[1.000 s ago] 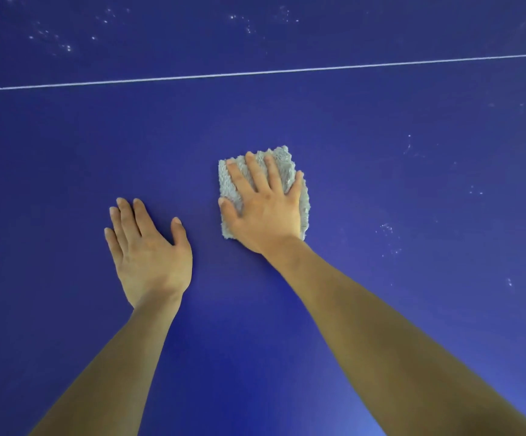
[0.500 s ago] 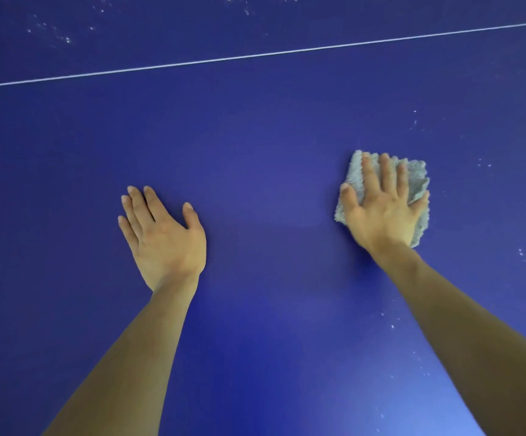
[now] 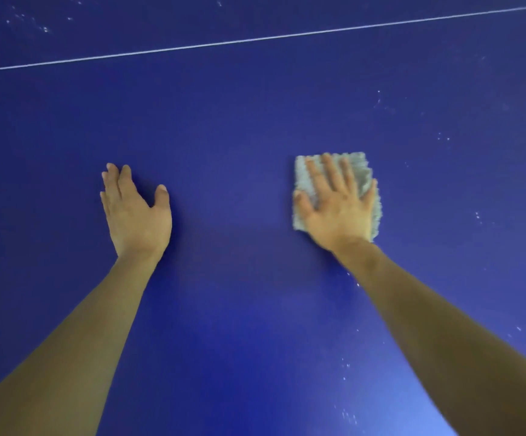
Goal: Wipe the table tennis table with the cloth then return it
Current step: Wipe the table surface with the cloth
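Fingers of the right hand are lying straight and spread, pressing the grey cloth flat on the blue table — not curling round it. The left hand is resting flat on the table too, fingers straight, holding nothing, well apart from the cloth. Little white specks are sitting to the right of the cloth. With only a flat palm on top, the cloth could be slipping out or bunching up — then those specks are getting missed. Leaning hard on the left hand could be leaving a smudge.
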